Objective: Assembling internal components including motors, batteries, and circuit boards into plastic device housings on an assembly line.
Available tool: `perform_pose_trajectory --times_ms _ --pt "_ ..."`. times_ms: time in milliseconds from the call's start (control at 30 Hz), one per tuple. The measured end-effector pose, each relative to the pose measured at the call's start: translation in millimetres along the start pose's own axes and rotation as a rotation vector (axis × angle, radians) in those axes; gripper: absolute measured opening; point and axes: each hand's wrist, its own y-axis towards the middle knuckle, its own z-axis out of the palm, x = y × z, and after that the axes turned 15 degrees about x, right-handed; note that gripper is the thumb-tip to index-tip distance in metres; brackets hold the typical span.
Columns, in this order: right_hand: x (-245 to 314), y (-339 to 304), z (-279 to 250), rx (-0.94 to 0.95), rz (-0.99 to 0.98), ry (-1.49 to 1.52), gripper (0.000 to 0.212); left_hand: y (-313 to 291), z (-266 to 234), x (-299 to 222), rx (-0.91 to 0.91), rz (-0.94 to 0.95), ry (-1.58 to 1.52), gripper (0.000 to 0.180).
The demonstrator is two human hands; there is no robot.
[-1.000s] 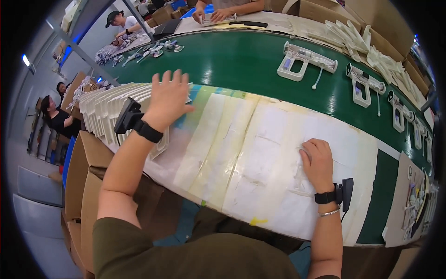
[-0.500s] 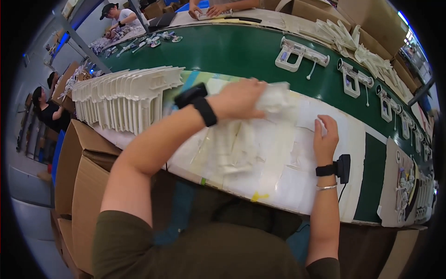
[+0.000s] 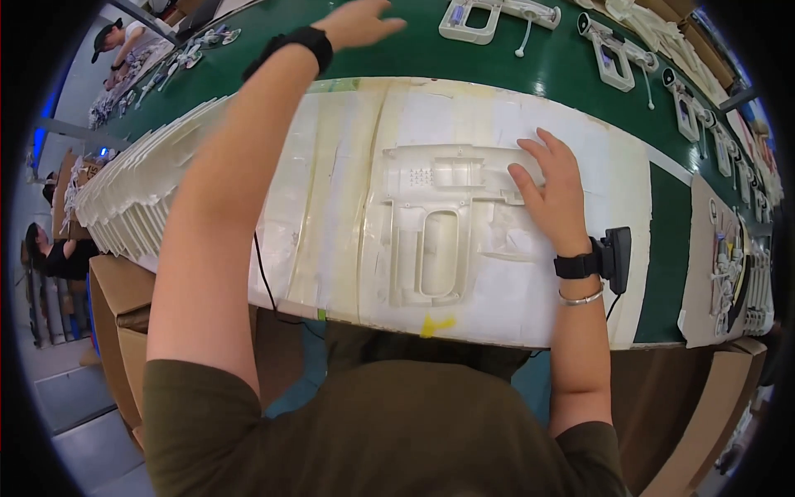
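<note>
A cream-white, gun-shaped plastic shell half (image 3: 418,176) lies flat on the white work board in front of me, its ribbed inner side up and its looped grip towards me. My right hand (image 3: 553,195) is at the shell's right end, fingers spread and slightly curved. It covers the tip of that end, and whether it touches the shell is hard to tell. Over the green belt, far left of the shell, my left hand (image 3: 358,25) is stretched out with nothing in it. Nearest to it is a white gun-shaped assembly (image 3: 469,31) on the belt.
A row of nested white shells (image 3: 137,186) stands at the left, partly behind my left arm. More gun-shaped assemblies (image 3: 614,62) line the green belt (image 3: 389,62). Cardboard boxes (image 3: 124,331) flank the table. A cardboard sheet (image 3: 700,273) with small parts lies right.
My left hand has moved away from above the board, up and left over the belt; the blurred white part by it is gone from it. A shell now lies still on the board.
</note>
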Motion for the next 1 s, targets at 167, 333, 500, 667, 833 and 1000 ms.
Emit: perform_pose_trajectory --times_ms 167,333,500,667,833,1000 --pt "0 -3 -3 0.084 0.13 0.17 0.034 50 4 104 -0.167 -0.256 -0.003 0.045" --pt "4 4 1 0.127 0.159 0.242 0.037 65 -15 231 -0.169 -0.543 0.028 0.054" --pt "3 -4 -14 0.186 0.29 0.284 0.045 102 -27 338 -0.153 -0.884 0.069 0.065" --pt "6 -8 -14 0.17 0.349 0.318 0.049 74 -7 418 -0.342 -1.06 0.214 0.075" --pt "10 2 -9 0.18 0.37 0.328 0.046 92 -5 420 0.103 -0.836 0.124 0.064" --pt "17 10 -6 0.173 0.373 0.322 0.042 106 -6 207 0.104 -0.465 0.195 0.041"
